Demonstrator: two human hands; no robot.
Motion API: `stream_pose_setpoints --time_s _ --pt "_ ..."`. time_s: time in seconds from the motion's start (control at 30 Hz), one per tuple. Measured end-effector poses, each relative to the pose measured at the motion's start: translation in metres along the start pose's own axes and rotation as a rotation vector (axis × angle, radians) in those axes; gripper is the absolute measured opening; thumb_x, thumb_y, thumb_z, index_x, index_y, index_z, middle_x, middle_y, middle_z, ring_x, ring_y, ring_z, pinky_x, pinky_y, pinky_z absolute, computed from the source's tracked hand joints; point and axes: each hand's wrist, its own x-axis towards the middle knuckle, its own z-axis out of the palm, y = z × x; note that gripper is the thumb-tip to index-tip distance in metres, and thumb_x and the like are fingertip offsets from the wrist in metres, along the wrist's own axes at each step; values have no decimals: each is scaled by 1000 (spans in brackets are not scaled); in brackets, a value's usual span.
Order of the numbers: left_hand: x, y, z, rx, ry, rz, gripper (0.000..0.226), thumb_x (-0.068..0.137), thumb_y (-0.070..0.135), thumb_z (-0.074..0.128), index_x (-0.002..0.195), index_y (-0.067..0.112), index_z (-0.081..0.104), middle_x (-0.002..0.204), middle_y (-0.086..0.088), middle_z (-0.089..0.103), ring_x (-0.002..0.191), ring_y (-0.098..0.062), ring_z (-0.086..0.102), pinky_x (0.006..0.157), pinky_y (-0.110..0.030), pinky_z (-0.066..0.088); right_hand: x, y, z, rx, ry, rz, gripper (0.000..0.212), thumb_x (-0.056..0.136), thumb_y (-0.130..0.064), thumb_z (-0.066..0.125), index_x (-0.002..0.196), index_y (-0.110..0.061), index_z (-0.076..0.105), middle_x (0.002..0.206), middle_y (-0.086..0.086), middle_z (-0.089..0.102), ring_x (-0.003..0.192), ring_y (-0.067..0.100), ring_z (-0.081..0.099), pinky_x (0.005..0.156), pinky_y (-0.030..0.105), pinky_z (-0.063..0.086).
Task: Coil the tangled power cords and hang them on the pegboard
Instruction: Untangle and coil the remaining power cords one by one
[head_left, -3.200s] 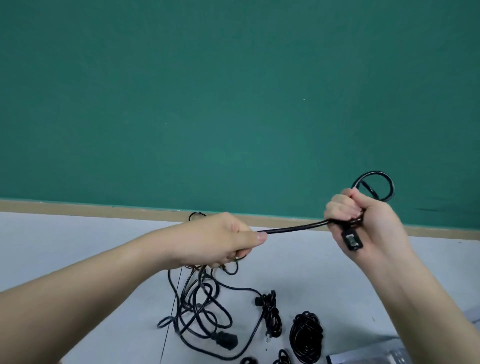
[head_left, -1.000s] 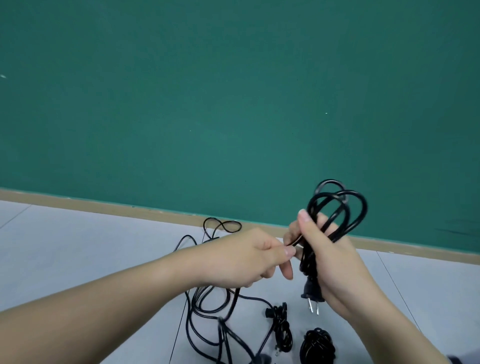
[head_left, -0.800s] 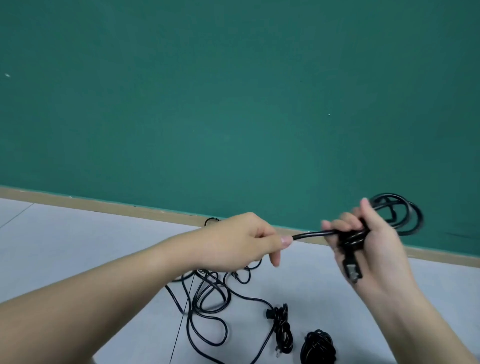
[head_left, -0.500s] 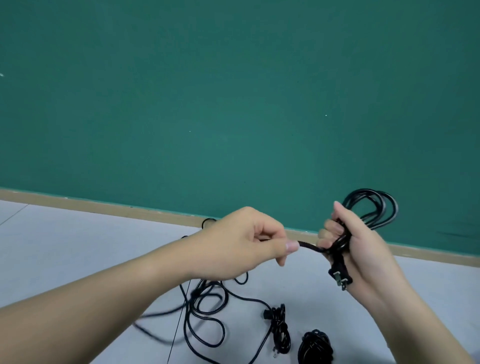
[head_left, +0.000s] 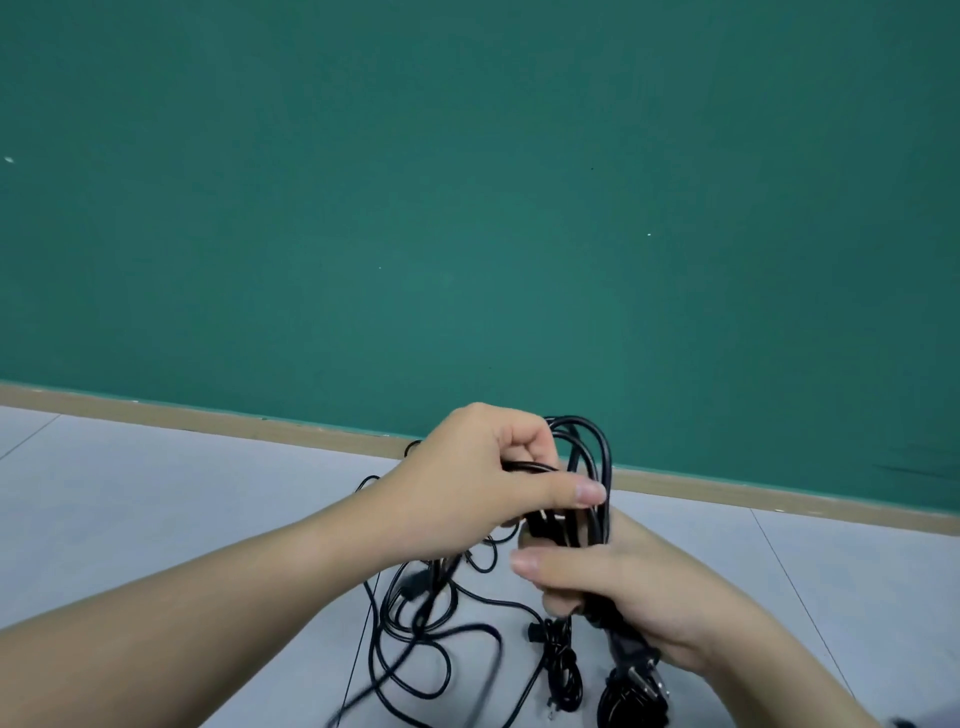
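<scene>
A green wall (head_left: 467, 208) fills the space beyond both hands, meeting the pale grey floor (head_left: 156, 499) along a tan baseboard (head_left: 208, 418). On the floor below the left hand lies a loose tangle of black cord (head_left: 415, 654), partly blurred, with a small bundled cord (head_left: 561, 670) just beside it, under the gap between the hands, and another dark coil (head_left: 610, 699) below the right hand. The right hand (head_left: 618, 587) has its fingers curled round the gathered loops of the power cord (head_left: 592, 457), whose loops rise above that hand and whose plug (head_left: 631, 660) hangs out beneath the palm. The left hand (head_left: 483, 478), directly above and touching the coil, pinches a strand of the same cord between thumb and curled fingers against the loops.
</scene>
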Motion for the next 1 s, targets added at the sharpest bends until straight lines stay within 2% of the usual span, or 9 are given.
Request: stream_pose_setpoints --time_s 0.07,0.17,0.27,0.37,0.5,0.6,0.7,0.83,1.0 --pt "0 -3 -1 41 31 -20 53 72 54 86 69 12 54 52 1 61 50 -24 45 55 -37 38 1 5 -1 -11 58 81 31 77 -25 75 105 -16 68 71 -3 50 59 10 44 58 20 40" --pt "2 -6 -6 260 132 -3 65 58 74 81 69 20 47 48 12 44 49 -14 32 54 -34 31 2 4 -2 -8 61 118 21 85 -28 71 99 -14 64 76 4 44 61 12 39 56 20 37" --pt "3 -6 -13 340 147 6 69 53 80 78 75 25 43 49 11 35 51 -14 27 53 -35 28 1 3 4 119 65 159 19 101 -27 64 95 -10 61 72 2 44 58 13 33 52 20 29" --pt "5 -4 -18 390 136 54 61 65 76 75 73 23 46 47 9 38 50 -12 28 52 -34 29 1 -1 9 239 95 151 26 102 -32 56 89 -10 61 69 2 43 56 13 30 49 20 25" --pt "12 -4 -22 266 243 -24 56 87 63 64 70 12 51 45 12 34 44 -8 27 46 -21 24 1 -7 -3 666 178 34 19 94 -27 70 86 -11 64 69 3 39 54 9 26 42 15 25" --pt "15 -8 -24 254 192 -84 47 99 50 59 69 14 51 45 13 33 42 -7 27 45 -18 24 1 -11 -8 917 293 -31 15 91 -24 61 87 -10 61 68 1 37 52 7 26 38 12 25" --pt "17 -14 -21 329 103 -113 36 102 43 56 75 20 59 55 12 44 49 -8 33 48 -19 29 2 -10 -12 1042 376 -78 16 94 -23 58 86 -10 61 69 0 40 51 7 26 41 11 25" --pt "17 -17 -17 326 42 -147 34 107 38 48 83 23 68 51 12 34 45 -10 28 44 -20 24 5 -5 -16 1006 472 -105 20 100 -26 56 89 -10 63 71 1 43 55 9 27 42 13 28" --pt "14 -19 -11 288 -73 -217 35 108 37 44 88 24 70 64 -3 33 52 -20 27 48 -30 22 8 3 -12 584 575 -80 33 88 -38 67 105 -9 68 71 -1 39 60 12 27 50 22 27"
